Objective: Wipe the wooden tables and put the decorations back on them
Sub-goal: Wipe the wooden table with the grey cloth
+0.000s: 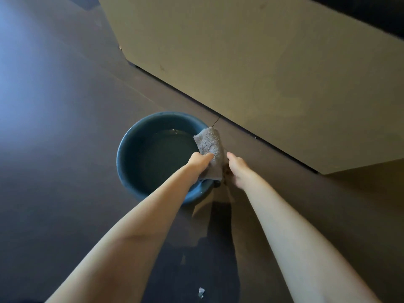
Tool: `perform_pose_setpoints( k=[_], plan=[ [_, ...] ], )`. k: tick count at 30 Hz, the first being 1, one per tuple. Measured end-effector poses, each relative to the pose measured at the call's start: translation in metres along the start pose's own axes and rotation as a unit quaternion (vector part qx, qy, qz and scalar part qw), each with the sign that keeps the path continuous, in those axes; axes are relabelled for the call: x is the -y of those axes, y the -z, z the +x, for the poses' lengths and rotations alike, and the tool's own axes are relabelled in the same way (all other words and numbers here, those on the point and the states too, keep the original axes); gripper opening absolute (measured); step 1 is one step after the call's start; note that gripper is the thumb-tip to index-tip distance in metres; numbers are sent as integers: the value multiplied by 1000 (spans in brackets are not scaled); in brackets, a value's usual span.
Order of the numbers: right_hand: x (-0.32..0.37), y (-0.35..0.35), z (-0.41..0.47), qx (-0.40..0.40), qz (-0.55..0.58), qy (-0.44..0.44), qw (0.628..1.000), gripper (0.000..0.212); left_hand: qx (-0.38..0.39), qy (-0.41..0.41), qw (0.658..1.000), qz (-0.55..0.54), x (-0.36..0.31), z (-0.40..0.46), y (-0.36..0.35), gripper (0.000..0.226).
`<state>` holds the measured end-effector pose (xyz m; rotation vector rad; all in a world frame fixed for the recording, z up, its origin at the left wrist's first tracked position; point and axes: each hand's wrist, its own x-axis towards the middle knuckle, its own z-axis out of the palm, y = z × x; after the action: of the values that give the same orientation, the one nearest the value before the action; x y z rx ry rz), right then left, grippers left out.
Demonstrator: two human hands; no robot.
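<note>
Left hand (200, 160) grips the cloth (210, 150), fingers curled round its lower half; the free end stands up and away from the fist, over the basin's right rim. Right hand (237, 169) sits just right of the cloth, fingers turned down and away from camera. Cannot tell if it holds the cloth's bottom edge or nothing.

Cloth is grey terry, folded or rolled. Can't see drips, so wet or wrung is unclear.

Basin (131, 149) is dark blue, on the floor (65, 127), shallow water inside. Both hands are over its near-right edge.

Table (262, 62): pale wooden top fills the far right, its edge running diagonally just beyond the basin. No decorations in view.

Small pale scrap (201, 292) on the floor, near, between the forearms.

Judgement: this looks like wringing or rinsing before a wipe. Wiping of this top is not obviously started, though faint marks on it could be damp streaks.

Risks:
- Cloth sits over the rim, not the water. Wringing here may drip on the floor rather than into the basin.
- An under-wrung cloth would leave excess water on the wood, so streaks or swelling.
- Basin is close to the feet. Standing up could kick it and spill.
- One-handed grip on the lower half only: the top end could flop open mid-carry.
</note>
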<state>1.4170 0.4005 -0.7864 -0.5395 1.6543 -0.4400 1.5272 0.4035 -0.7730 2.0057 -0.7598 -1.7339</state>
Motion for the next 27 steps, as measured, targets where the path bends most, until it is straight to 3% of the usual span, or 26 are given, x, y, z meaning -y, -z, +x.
perform_pose_setpoints(
  k=[7, 11, 15, 19, 22, 25, 27],
  plan=[
    [-5, -2, 8, 4, 97, -1, 995, 40, -34, 36, 994, -102, -1, 7, -4, 53],
    [-4, 5, -3, 6, 104, 12, 995, 41, -60, -53, 994, -75, -12, 0, -6, 44],
    [-10, 15, -17, 33, 106, 58, 992, 36, -50, -164, 985, 18, -34, -21, -12, 31],
    [0, 15, -34, 54, 173, 87, 980, 51, 12, -225, 974, 10, -68, -56, -4, 15],
    [16, 10, -49, 98, 287, 77, 950, 72, 96, -211, 971, -65, -91, -82, 15, 18],
    [35, 9, -66, 152, 375, 95, 909, 69, 144, -200, 963, -112, -102, -99, 38, 22],
    [50, 8, -83, 175, 374, 124, 902, 66, 136, -204, 959, -142, -109, -112, 57, 23]
  ],
)
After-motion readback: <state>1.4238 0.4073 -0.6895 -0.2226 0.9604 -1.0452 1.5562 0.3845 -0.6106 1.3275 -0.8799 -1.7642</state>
